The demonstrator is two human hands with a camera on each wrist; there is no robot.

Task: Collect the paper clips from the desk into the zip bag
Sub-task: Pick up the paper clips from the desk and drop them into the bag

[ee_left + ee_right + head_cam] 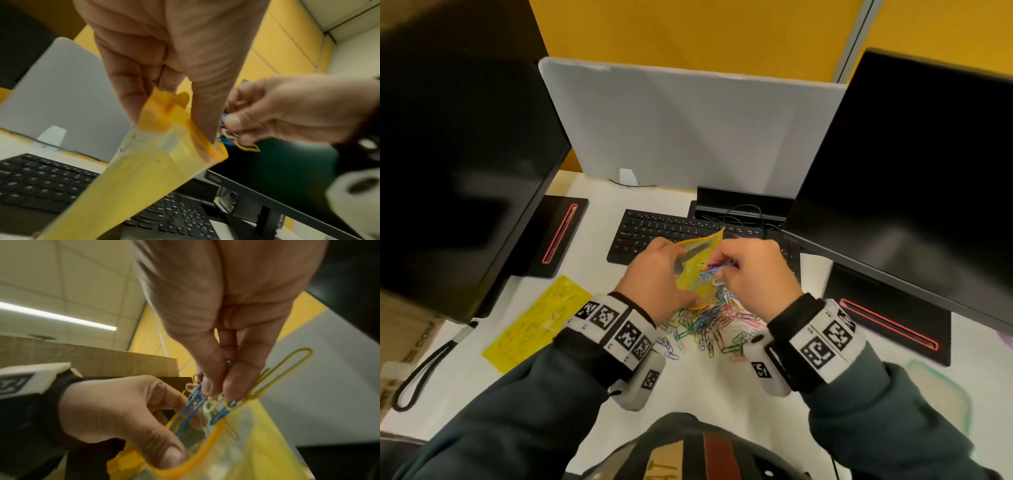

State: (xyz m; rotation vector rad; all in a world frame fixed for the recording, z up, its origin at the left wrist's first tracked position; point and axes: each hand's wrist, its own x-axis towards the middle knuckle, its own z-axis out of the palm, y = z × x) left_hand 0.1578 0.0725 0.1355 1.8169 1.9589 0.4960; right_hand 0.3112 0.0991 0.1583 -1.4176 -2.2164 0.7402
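My left hand [657, 274] grips a yellow zip bag [700, 263] and holds its mouth open above the desk; thumb and fingers pinch the bag's rim [191, 465]. My right hand [753, 270] pinches a bunch of coloured paper clips [717, 269], mostly blue, with one yellow clip [281, 371] sticking out, right at the bag's mouth. In the left wrist view the bag [148, 170] hangs from my left hand's fingers [127, 91], with the right hand [287, 110] and its clips [230, 138] beside it. A pile of loose coloured clips [709, 325] lies on the white desk [722, 387] below both hands.
A black keyboard [654, 233] lies behind the hands. Dark monitors stand left [458, 154] and right [914, 164], with black bases [887, 318]. A yellow stencil sheet [537, 318] lies at the left, a grey divider panel [688, 126] at the back.
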